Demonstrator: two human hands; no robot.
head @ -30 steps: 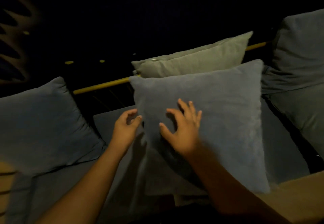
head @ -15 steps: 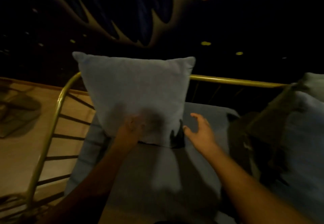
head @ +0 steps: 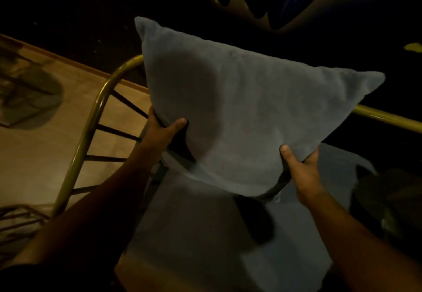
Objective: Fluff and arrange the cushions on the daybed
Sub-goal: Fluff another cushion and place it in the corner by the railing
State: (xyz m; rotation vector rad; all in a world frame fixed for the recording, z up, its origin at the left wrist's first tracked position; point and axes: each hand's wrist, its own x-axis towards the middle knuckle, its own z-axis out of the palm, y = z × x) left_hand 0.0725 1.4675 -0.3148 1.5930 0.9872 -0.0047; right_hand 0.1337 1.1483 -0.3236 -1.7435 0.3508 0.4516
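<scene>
A square grey-blue cushion (head: 246, 113) hangs tilted in the air above the daybed's grey seat pad (head: 194, 234). My left hand (head: 163, 129) grips its lower left edge, thumb on the front face. My right hand (head: 301, 170) grips the lower right edge, thumb on the front, fingers behind. The cushion's bottom corner is clear of the seat pad. Its back side is hidden.
The daybed's brass rail (head: 91, 122) curves round the left end with dark spokes and runs on behind the cushion to the right (head: 388, 118). A wooden floor (head: 41, 145) lies to the left. Another dark cushion (head: 392, 200) sits at the right edge.
Half a second ago the cushion stood on the seat against the rail with my hands at its base. Now both hands have closed on its lower edges and lifted it, tilted.
</scene>
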